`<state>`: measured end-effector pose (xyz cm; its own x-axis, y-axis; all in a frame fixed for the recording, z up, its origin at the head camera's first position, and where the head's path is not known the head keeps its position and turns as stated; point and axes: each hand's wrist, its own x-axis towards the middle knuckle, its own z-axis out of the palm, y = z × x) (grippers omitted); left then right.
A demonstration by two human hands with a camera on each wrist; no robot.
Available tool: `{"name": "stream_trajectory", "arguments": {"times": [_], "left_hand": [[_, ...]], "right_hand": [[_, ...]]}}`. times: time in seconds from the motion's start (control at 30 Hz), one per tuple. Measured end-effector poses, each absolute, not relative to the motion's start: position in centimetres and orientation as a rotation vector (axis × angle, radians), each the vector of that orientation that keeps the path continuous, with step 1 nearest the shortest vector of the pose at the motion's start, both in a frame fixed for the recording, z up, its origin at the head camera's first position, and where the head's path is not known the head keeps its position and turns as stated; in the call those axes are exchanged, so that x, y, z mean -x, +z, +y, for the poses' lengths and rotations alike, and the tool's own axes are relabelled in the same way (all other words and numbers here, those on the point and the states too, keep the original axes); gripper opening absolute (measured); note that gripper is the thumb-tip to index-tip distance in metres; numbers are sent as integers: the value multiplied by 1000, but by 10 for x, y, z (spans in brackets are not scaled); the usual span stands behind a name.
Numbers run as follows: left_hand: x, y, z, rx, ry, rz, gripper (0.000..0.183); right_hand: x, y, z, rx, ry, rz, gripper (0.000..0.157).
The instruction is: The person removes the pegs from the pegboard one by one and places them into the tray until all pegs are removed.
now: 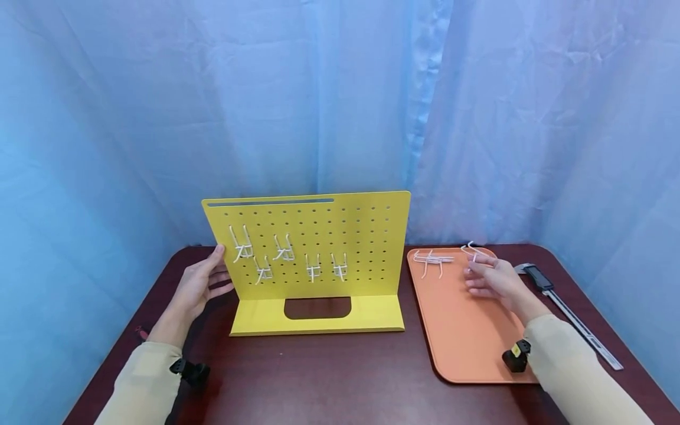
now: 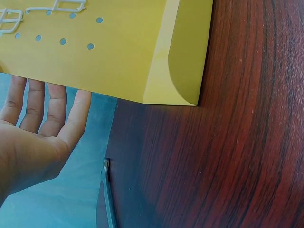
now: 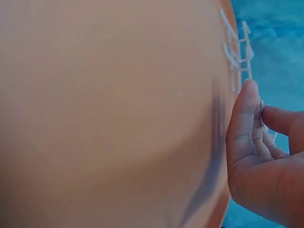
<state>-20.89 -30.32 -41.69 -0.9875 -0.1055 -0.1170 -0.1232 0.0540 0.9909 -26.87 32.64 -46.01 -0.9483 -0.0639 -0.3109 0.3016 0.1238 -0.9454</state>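
Observation:
The yellow pegboard (image 1: 366, 236) stands upright on its base, with several white wire hooks (image 1: 313, 270) fitted in its holes. My left hand (image 1: 199, 283) holds the board's left edge. In the left wrist view, the fingers (image 2: 56, 102) of that hand reach behind the board. Over the orange tray (image 1: 462, 330), my right hand (image 1: 496, 280) pinches a white wire hook (image 1: 468, 250) between thumb and fingers. More white hooks (image 1: 432, 258) lie at the tray's far left corner. In the right wrist view, the hand hides most of the pinched hook.
A digital caliper (image 1: 576, 321) lies on the dark wooden table (image 1: 329, 378), right of the tray. At the left table edge is a small red-tipped tool (image 1: 141, 333), partly hidden by the left arm. Blue curtains (image 1: 319, 106) hang around the table.

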Motion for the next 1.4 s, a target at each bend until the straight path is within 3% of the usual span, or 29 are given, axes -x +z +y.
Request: {"name": "stream_trajectory", "arguments": {"times": [0.7, 1.03, 1.4], "left_hand": [[210, -421, -302, 258, 2152, 2238, 56], [210, -417, -304, 258, 2158, 2227, 53], [207, -417, -306, 251, 2159, 2229, 51]], "right_hand": [[273, -477, 327, -232, -1819, 2168, 65], [274, -476, 326, -291, -1849, 2106, 54], [272, -476, 321, -365, -1867, 2068, 55]]}}
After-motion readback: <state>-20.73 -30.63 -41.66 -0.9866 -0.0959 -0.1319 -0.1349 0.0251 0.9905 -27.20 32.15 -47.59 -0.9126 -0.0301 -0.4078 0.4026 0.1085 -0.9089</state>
